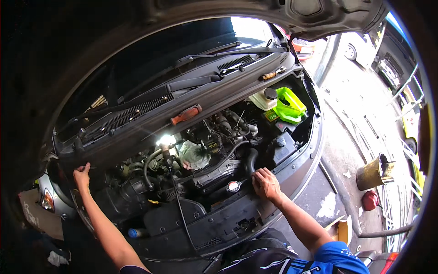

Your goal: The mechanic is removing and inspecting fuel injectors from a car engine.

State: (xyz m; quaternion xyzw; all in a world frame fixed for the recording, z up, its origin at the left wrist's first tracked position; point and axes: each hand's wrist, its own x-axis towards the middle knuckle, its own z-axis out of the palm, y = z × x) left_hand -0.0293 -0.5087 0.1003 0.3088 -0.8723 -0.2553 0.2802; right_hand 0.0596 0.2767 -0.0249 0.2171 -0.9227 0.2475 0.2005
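Your right hand (266, 182) rests flat, fingers loose, on front panel (255, 208), just right of radiator cap (234, 186); your left hand (82, 175) curled, gripping fender edge (68, 157), far left of cap

You lean over an open engine bay (196, 160) under the raised hood (182, 13). Your left hand (82, 175) grips the edge of the bay by the fender, well apart from your right hand (266, 183), which rests fingers down on the front panel, just beside the radiator cap (234, 186) and a black hose (251, 160). A lit work lamp (166, 140) shines among the engine parts. An orange-handled screwdriver (186, 114) lies on the cowl, and a green cover (289, 106) sits by the white reservoir (263, 99).
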